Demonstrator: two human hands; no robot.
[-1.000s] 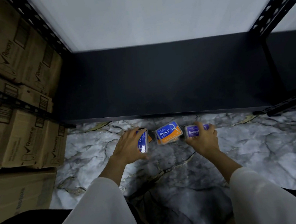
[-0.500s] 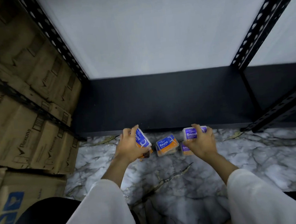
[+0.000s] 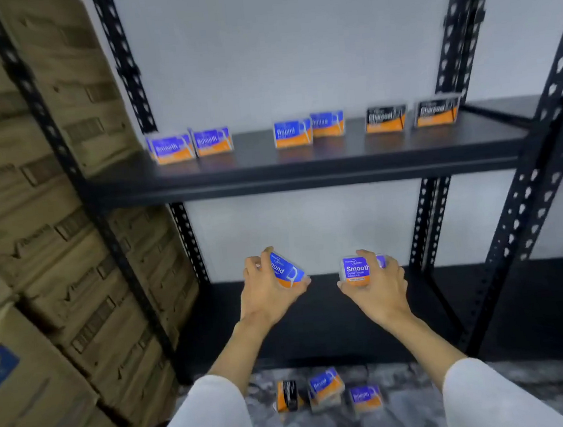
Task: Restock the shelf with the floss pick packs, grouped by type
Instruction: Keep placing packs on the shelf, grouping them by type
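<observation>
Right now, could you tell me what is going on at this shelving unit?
A person is restocking floss pick packs. The left hand grips a Round pack and the right hand grips a Smooth pack, both raised in front of the lower shelf. The upper shelf already carries pairs standing upright: Smooth at left, Round in the middle, Charcoal at right. More packs lie on the marble floor below.

A black metal shelf (image 3: 303,168) carries six upright packs: two Smooth packs (image 3: 191,145) at the left, two Round packs (image 3: 309,128) in the middle, two Charcoal packs (image 3: 411,114) at the right (labels blurred). On the marbled floor (image 3: 514,394) below lie three more packs (image 3: 326,391).
</observation>
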